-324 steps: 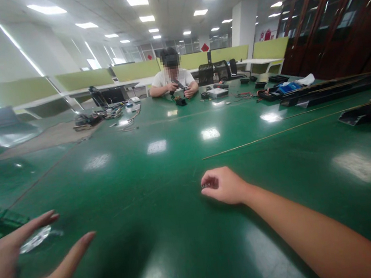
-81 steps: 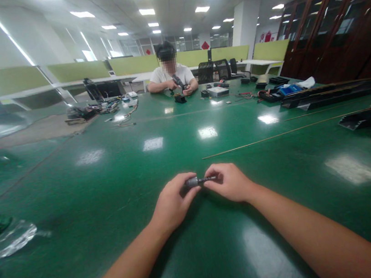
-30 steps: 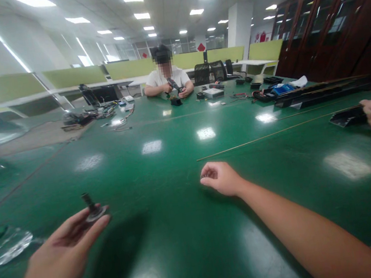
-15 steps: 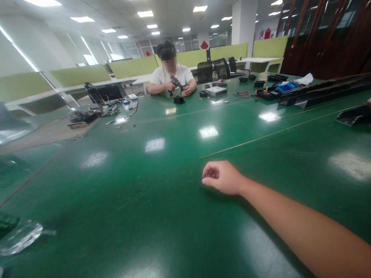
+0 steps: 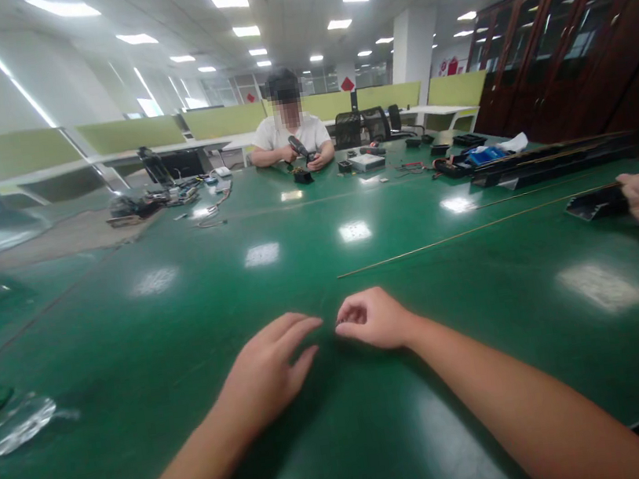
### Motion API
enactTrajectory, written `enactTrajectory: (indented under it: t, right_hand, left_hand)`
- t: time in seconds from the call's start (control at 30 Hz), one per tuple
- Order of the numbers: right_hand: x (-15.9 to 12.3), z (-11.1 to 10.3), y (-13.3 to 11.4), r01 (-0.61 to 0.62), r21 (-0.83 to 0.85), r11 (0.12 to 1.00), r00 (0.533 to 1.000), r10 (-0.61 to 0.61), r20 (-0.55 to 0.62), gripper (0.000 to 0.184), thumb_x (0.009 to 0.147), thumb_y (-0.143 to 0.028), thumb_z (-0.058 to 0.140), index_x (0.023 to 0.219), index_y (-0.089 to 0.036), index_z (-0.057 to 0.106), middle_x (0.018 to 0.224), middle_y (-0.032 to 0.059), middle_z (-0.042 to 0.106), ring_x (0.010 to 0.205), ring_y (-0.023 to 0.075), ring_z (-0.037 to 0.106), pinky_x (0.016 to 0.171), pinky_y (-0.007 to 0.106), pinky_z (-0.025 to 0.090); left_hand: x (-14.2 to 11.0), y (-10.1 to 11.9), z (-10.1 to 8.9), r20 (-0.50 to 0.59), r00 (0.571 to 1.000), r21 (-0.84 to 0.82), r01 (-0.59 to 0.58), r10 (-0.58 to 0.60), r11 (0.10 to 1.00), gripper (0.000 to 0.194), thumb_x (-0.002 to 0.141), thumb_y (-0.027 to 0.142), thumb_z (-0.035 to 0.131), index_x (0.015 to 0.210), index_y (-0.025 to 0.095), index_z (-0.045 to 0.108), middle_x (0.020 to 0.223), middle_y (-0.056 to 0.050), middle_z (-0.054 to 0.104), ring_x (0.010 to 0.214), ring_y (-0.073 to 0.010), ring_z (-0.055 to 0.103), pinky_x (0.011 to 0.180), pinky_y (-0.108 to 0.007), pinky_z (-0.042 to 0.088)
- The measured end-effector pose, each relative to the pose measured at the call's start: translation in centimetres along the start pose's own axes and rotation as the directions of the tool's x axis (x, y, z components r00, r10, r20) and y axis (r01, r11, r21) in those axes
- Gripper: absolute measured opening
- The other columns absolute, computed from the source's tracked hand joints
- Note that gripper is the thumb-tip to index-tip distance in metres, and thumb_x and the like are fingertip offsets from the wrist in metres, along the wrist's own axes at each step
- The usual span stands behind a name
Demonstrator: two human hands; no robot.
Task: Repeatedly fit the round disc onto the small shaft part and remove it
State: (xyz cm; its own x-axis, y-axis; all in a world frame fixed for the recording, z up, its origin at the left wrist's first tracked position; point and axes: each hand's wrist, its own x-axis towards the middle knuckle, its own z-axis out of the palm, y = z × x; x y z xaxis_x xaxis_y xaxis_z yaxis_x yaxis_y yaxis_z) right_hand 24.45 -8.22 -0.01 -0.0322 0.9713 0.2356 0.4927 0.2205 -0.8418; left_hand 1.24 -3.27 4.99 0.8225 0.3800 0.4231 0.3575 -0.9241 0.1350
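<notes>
Head: right hand (image 5: 375, 319) curled, seemingly around small pieces (image 5: 341, 321).

I count one bare left hand (image 5: 271, 369) and one bare right hand (image 5: 381, 320), lower centre; one white-shirted person (image 5: 309, 131), upper centre; one green-labelled clear plastic bottle (image 5: 19, 428), lower left. I can't number the right hand's tiny dark bits (image 5: 341, 321).

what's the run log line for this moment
left hand: open, nothing visibly held | right hand: curled, contents unclear | thin rod: beyond both hands
</notes>
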Motion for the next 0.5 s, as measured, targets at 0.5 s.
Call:
enactTrajectory:
  t: [0.5]
  right_hand:
    - [0.0,-0.4,-0.4,0.019,-0.019,1.000,0.997,-0.018,0.075,0.030,0.079,-0.044,0.073,0.088,-0.016,0.076,0.068,0.0011,0.067,0.058,0.0102,0.055,0.055,0.021,0.041]
  left_hand:
    - [-1.7,-2.0,-2.6,-0.120,0.962,-0.003,0.247,-0.246,0.969,0.028,0.094,0.045,0.055,0.117,0.031,0.063,0.111,0.002,0.070,0.094,-0.0208,0.068,0.086,-0.035,0.055]
